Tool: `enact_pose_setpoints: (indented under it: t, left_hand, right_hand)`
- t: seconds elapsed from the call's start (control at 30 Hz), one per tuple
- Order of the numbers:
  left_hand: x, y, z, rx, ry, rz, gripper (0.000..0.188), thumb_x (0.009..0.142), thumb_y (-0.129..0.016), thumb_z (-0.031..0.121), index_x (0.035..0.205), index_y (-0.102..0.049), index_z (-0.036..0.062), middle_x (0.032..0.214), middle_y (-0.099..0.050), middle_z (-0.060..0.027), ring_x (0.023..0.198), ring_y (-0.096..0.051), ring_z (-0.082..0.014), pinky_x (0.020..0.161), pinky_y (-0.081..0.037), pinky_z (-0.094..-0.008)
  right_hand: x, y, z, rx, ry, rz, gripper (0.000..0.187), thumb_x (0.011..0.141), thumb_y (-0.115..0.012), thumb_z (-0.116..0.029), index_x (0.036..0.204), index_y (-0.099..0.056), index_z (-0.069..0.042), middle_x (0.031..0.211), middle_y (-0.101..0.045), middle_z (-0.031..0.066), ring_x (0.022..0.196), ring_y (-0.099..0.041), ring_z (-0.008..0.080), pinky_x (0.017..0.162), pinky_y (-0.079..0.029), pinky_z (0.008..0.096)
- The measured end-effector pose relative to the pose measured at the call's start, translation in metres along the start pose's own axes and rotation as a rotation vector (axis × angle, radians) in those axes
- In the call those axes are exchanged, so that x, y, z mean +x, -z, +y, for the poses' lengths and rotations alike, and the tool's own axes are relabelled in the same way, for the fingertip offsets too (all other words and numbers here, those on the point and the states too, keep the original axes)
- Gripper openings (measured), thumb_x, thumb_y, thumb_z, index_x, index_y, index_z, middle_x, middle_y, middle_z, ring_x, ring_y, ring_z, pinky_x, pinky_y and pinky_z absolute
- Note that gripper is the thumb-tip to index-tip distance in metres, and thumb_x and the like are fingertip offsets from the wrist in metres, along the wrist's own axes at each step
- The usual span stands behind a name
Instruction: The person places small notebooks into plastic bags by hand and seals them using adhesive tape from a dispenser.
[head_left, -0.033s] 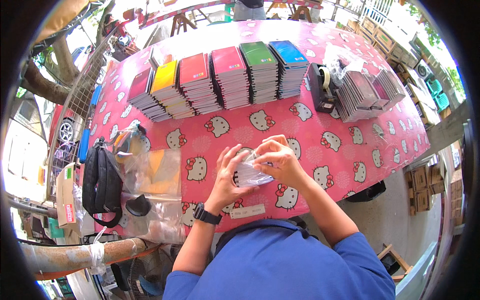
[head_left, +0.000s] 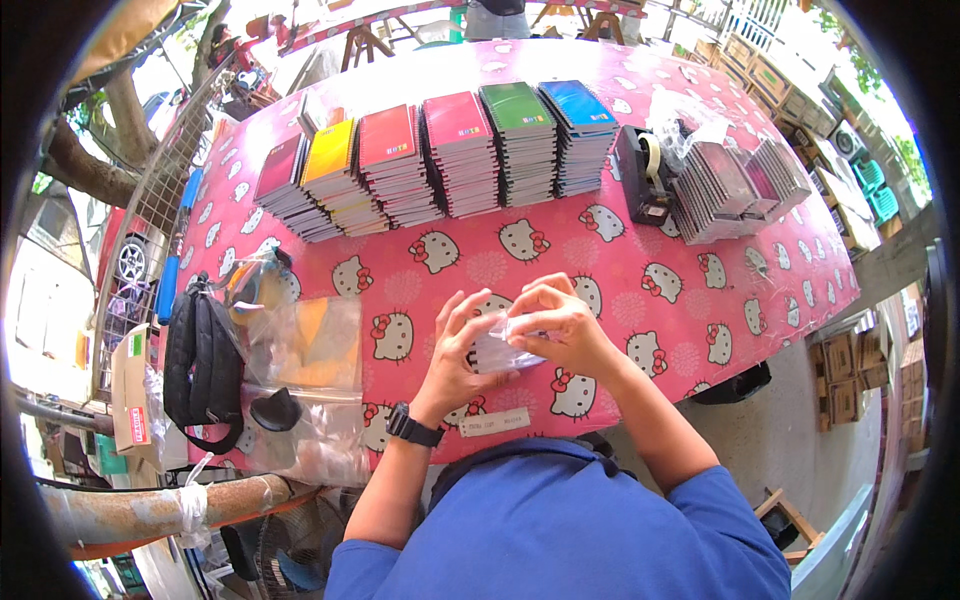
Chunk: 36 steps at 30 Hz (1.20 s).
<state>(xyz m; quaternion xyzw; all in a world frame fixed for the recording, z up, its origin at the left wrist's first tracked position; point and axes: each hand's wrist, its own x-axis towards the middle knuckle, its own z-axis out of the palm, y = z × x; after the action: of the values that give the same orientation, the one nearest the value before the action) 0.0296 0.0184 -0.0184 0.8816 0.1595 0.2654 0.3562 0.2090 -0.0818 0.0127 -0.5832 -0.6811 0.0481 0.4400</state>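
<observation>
On the pink table near me stands a small stack of spiral notebooks (head_left: 490,355) inside a clear plastic wrapper (head_left: 502,338). My left hand (head_left: 457,345) is curved around its left side, thumb along the near edge and fingers over the far side. With fingertips pinched together, my right hand (head_left: 555,322) grips the wrapper at the upper right of the stack. Both hands hide much of the stack. A white paper strip (head_left: 494,422) lies just in front of me.
Several notebook stacks (head_left: 460,150) in different colours line the far side. A black tape dispenser (head_left: 643,180) and wrapped notebook bundles (head_left: 720,200) sit at the right. Clear plastic bags (head_left: 310,350) and a black backpack (head_left: 205,360) lie left. A rusty pipe (head_left: 150,512) runs at lower left.
The plastic between my fingers has shifted and now bunches upward over the stack. Both hands stay in almost the same place.
</observation>
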Motion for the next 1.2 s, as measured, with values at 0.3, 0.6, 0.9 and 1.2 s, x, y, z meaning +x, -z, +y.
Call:
enact_pose_setpoints:
  t: [0.3, 0.6, 0.9, 1.2]
  left_hand:
    - [-0.019, -0.017, -0.004, -0.246, -0.008, 0.279, 0.022, 0.067, -0.077, 0.017, 0.089, -0.072, 0.017, 0.098, -0.066, 0.0012, 0.118, -0.045, -0.024, 0.101, -0.031, -0.041]
    - [0.001, -0.01, 0.009, 0.057, 0.169, 0.306, 0.062, 0.074, -0.073, 0.017, 0.131, -0.048, 0.0093, 0.075, -0.068, 0.0029, 0.105, -0.051, -0.0119, 0.101, -0.024, -0.0326]
    - [-0.03, -0.015, 0.033, 0.277, 0.023, 0.325, 0.053, 0.087, -0.056, 0.033, 0.132, -0.042, 0.0092, 0.134, -0.045, -0.0077, 0.127, -0.037, -0.0216, 0.108, -0.016, -0.0467]
    - [-0.041, -0.027, 0.035, 0.533, 0.066, 0.041, 0.066, 0.067, -0.07, 0.037, 0.126, -0.048, 0.0154, 0.131, -0.045, -0.0024, 0.128, -0.035, -0.0221, 0.109, -0.006, -0.0543]
  right_hand:
    - [-0.031, -0.012, -0.006, 0.01, -0.016, -0.084, 0.043, 0.064, -0.078, -0.032, 0.098, -0.064, -0.01, 0.113, -0.056, 0.0093, 0.104, -0.051, 0.0291, 0.089, -0.041, 0.0407]
    - [-0.001, -0.026, -0.017, 0.123, -0.532, -0.043, 0.044, 0.056, -0.084, -0.024, 0.087, -0.06, -0.004, 0.099, -0.057, 0.0126, 0.094, -0.056, 0.0266, 0.075, -0.046, 0.0356]
    - [0.021, -0.022, 0.006, 0.48, -0.796, -0.215, 0.021, 0.077, -0.073, -0.02, 0.076, -0.066, 0.0, 0.067, -0.062, 0.0016, 0.062, -0.053, 0.0045, 0.055, -0.043, 0.0231]
    - [0.016, 0.087, 0.168, -0.065, -0.647, 0.691, 0.03, 0.082, -0.064, -0.015, 0.105, -0.059, 0.003, 0.096, -0.062, 0.0147, 0.086, -0.06, 0.0212, 0.078, -0.048, 0.0316]
